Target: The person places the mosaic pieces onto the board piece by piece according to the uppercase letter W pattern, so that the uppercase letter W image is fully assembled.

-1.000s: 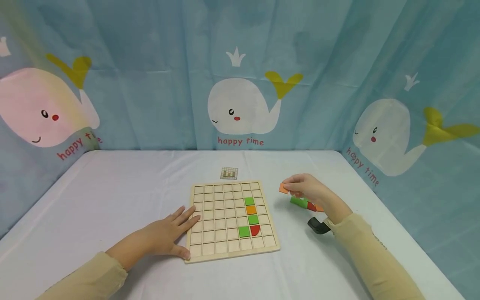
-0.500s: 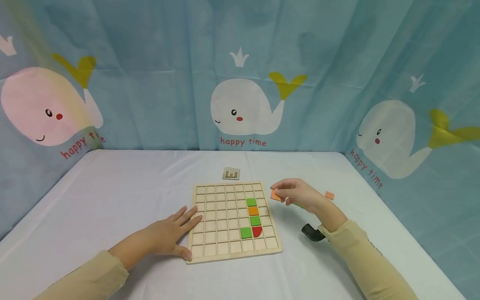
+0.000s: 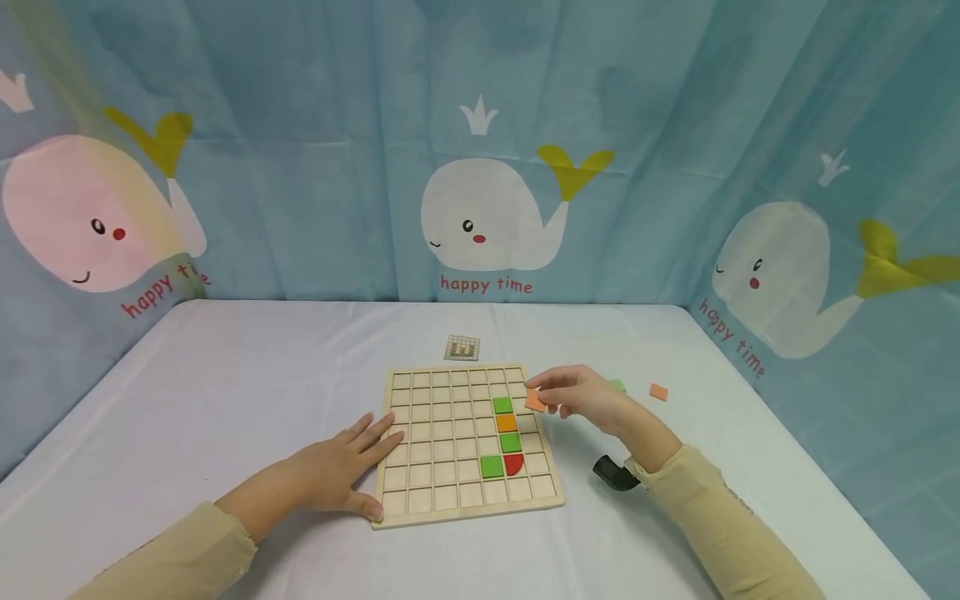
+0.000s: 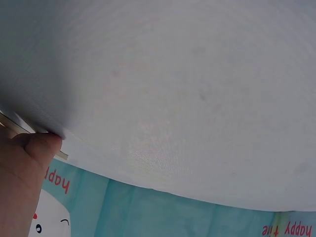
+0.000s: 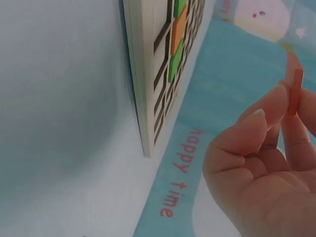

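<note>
A wooden grid board (image 3: 420, 473) lies on the white table. In its right-hand part sit a green tile (image 3: 502, 406), an orange tile (image 3: 507, 423), a second green tile (image 3: 510, 442), a third green tile (image 3: 491, 467) and a red rounded tile (image 3: 513, 464). My right hand (image 3: 585, 400) pinches an orange square tile (image 3: 535, 399) between thumb and fingers, over the board's right edge; the right wrist view shows this tile (image 5: 295, 84) edge-on. My left hand (image 3: 330, 467) rests with spread fingers on the board's left edge, its thumb near the front left corner.
A small card with a grid pattern (image 3: 462, 347) lies behind the board. To the right, a loose orange tile (image 3: 658, 392) and a partly hidden green tile (image 3: 617, 385) lie on the table. A black device (image 3: 617, 473) is at the right wrist. A blue whale-print curtain (image 3: 337, 167) stands behind.
My right hand has moved left with the orange tile, from beside the loose tiles to the board's right edge. My left hand stays on the board.
</note>
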Motion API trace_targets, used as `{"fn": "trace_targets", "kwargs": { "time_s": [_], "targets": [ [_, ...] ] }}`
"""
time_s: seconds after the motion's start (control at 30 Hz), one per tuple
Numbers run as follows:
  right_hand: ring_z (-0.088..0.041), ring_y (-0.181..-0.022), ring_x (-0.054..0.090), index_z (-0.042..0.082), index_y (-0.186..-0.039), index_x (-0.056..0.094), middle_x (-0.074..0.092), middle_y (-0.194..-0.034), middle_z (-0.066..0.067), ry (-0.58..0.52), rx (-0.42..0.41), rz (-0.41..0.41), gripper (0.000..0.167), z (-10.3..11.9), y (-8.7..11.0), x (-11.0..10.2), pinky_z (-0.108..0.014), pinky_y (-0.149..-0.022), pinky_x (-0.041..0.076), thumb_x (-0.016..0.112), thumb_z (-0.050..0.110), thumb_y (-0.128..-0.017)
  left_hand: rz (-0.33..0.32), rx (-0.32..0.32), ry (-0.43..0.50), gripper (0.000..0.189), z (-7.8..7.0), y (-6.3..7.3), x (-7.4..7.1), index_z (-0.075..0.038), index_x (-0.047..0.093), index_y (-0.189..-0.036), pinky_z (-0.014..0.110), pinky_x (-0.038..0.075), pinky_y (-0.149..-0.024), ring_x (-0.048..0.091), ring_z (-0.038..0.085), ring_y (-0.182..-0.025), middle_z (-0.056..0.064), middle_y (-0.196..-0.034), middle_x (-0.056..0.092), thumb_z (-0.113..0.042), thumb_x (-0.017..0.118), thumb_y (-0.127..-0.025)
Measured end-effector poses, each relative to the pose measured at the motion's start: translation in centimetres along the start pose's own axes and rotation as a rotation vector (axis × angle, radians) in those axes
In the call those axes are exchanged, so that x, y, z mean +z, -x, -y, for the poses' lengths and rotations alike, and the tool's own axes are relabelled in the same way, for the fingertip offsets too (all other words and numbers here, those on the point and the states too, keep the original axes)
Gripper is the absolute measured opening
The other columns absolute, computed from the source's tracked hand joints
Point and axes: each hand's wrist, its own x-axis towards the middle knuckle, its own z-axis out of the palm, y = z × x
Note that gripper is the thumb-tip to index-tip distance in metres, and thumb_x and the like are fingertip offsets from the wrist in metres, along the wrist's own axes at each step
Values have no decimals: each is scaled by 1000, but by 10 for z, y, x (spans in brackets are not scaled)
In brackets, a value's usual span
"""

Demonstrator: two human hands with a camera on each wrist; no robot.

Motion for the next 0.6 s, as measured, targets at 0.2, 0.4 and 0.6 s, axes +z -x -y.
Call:
{"fn": "trace_targets", "kwargs": {
  "time_s": [0.2, 0.4, 0.6],
  "targets": [
    [-23, -80, 55, -8, -126, 59, 61, -87, -1, 33, 0, 17, 34, 1, -1, 11, -33, -71, 44, 59, 10, -96, -5, 3, -3, 107, 0, 1, 1, -8, 26, -154, 64, 39, -94, 13, 47, -143, 17, -161, 9, -72, 59, -75],
    [-22, -80, 54, -5, -124, 62, 64, -92, -1, 66, -10, 55, 32, 0, -2, 21, -32, -68, 41, 61, 10, -96, -9, 4, 2, 107, 1, 0, 1, -9, 26, -154, 67, 40, -91, 14, 47, -143, 16, -161, 9, -71, 60, -74],
    [-17, -80, 54, -3, -119, 66, 63, -88, 0, 94, -25, 55, 27, -3, -5, 35, -31, -69, 43, 64, 7, -94, -7, 4, 9, 107, 1, 0, 0, -8, 27, -153, 66, 39, -93, 14, 47, -142, 17, -161, 10, -71, 60, -75]
  ]
}}
